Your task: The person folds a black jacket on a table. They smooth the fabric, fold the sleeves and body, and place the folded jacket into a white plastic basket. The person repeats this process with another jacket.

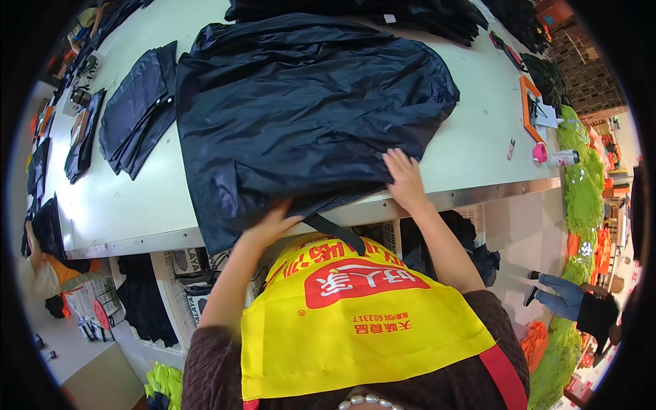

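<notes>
A large piece of thin, shiny dark navy fabric [307, 102] lies spread and wrinkled on the white table, its near left corner hanging over the front edge. Whether it is a finished garment I cannot tell. My right hand [406, 181] rests on its near right edge, fingers stretched out over the cloth. At the near edge, farther left, my left hand [272, 224] touches the fabric; its fingers are blurred and partly hidden. Between my hands a narrow dark strap [336, 232] hangs down over the yellow apron [362, 355] that I wear.
Folded dark cloth stacks [142, 109] lie on the table [150, 212] to the left, with another dark pile [369, 10] at the far side. An orange frame [529, 109] and a bottle [564, 159] stand right. Crates [167, 294] sit below; a person [588, 307] is at right.
</notes>
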`<state>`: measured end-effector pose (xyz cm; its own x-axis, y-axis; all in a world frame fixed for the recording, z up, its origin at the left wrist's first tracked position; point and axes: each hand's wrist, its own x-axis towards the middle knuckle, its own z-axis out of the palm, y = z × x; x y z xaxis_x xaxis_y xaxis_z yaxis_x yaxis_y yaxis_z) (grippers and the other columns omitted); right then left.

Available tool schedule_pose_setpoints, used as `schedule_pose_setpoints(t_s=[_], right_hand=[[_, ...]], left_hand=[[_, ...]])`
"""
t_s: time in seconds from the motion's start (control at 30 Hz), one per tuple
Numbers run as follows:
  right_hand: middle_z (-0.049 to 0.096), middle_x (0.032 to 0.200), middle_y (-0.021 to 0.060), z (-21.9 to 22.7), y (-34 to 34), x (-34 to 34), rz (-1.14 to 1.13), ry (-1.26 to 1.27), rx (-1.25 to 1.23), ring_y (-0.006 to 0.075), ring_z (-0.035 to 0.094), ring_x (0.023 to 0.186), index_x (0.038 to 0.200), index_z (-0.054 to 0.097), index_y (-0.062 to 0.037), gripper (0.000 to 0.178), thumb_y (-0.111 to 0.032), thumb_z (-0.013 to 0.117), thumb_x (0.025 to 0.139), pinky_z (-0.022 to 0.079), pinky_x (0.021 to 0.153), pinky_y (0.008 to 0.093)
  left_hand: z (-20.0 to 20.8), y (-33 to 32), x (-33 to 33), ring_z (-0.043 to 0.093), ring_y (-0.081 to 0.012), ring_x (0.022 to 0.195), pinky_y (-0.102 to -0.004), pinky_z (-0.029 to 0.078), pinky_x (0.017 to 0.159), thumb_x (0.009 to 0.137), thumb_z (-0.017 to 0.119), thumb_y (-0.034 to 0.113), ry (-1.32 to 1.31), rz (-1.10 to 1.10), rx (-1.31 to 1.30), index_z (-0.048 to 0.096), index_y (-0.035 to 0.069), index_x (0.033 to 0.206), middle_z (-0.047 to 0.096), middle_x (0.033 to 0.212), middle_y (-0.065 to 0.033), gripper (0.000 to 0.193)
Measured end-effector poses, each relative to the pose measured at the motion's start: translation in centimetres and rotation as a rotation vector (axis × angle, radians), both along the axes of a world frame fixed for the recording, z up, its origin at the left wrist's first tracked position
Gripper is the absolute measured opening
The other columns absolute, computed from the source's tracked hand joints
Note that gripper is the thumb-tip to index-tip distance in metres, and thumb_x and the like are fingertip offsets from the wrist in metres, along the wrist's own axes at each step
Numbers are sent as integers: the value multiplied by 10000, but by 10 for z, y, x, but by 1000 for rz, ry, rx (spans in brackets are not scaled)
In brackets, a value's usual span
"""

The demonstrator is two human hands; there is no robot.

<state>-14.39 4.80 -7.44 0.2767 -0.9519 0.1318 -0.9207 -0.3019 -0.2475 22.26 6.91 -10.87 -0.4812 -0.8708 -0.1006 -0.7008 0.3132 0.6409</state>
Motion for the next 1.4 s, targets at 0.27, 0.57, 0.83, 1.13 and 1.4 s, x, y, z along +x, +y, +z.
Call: schedule_pose_setpoints(t_s=[0.27, 0.57, 0.83, 1.13, 1.4], right_hand=[[354, 1411, 205, 26, 20, -19, -22, -52, 256, 399, 295, 1317, 1320, 431, -30, 664, -177, 677, 721, 265, 1075, 427], [569, 1161, 168, 45, -104, -169, -106, 331, -169, 345, 517, 1094, 1094, 589, -36, 312, -141, 610, 801, 417, 921, 405], [612, 1051, 153, 43, -133, -165, -386, 364, -22, 339, 556, 963, 1012, 613, -38, 272, -156, 639, 768, 444, 850, 432], [560, 1175, 169, 71, 10, 39, 523, -274, -27, 331, 504, 1136, 1139, 567, -16, 442, -256, 663, 781, 386, 970, 409], [494, 1301, 208, -30, 69, 56, 240, -333, 1403, 311, 475, 1208, 1306, 466, -38, 666, -556, 290, 926, 349, 1008, 359]], left_hand=[[57, 18, 153, 566, -279, 1015, -351, 437, 854, 935, 484, 299, 246, 1029, -113, 587, -24, 1130, 623, 1088, -156, 392], [81, 11, 54, 448, -72, 749, -220, 374, 666, 891, 609, 214, 532, 931, -81, 626, -15, 851, 545, 771, 17, 233], [90, 8, 95, 551, -147, 820, -276, 445, 758, 930, 539, 262, 273, 887, -282, 630, -31, 999, 631, 912, -72, 314], [94, 3, 90, 617, -199, 979, -328, 514, 839, 870, 482, 568, 1018, 937, 902, 522, -38, 1203, 630, 1079, -111, 693], [89, -24, 92, 597, -170, 997, -295, 504, 844, 828, 659, 387, 918, 984, 838, 393, -43, 1296, 557, 1189, -138, 689]])
